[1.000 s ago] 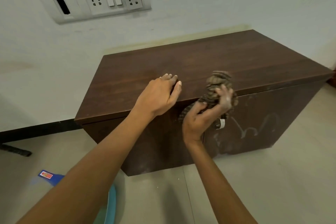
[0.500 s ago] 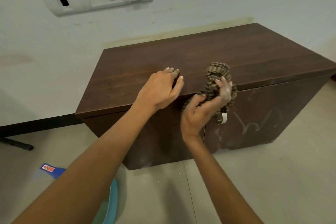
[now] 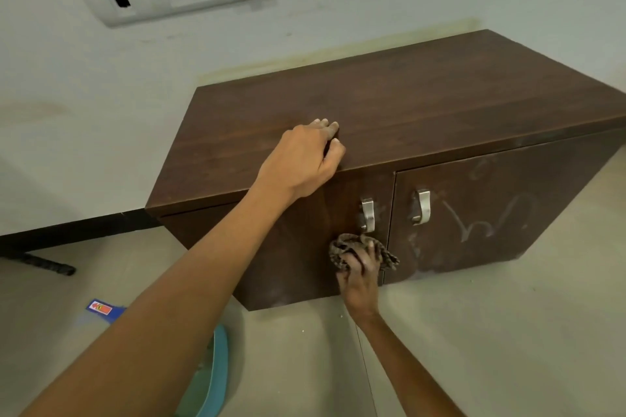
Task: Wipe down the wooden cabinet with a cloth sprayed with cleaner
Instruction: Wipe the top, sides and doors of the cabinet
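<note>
- The right hand (image 3: pixel 359 276) is pressing the bunched cloth (image 3: pixel 352 245) against the left door of the wooden cabinet (image 3: pixel 389 105); its fingers (image 3: pixel 370 256) are clamped on the cloth, just below the left handle (image 3: pixel 368 215).
- The left hand (image 3: pixel 301 159) is bracing on the top's front edge, its fingers curled together over it.
- Judgement: spreading the cloth flatter under the fingers would cover more surface per pass.
- The 2 handles, the nearer just above the fingers, are obstructing straight strokes.
- Chalky marks (image 3: pixel 487 217) are showing on the right door, well right of the fingers.
- A blue dustpan-like item (image 3: pixel 210 379) is lying on the floor.
</note>
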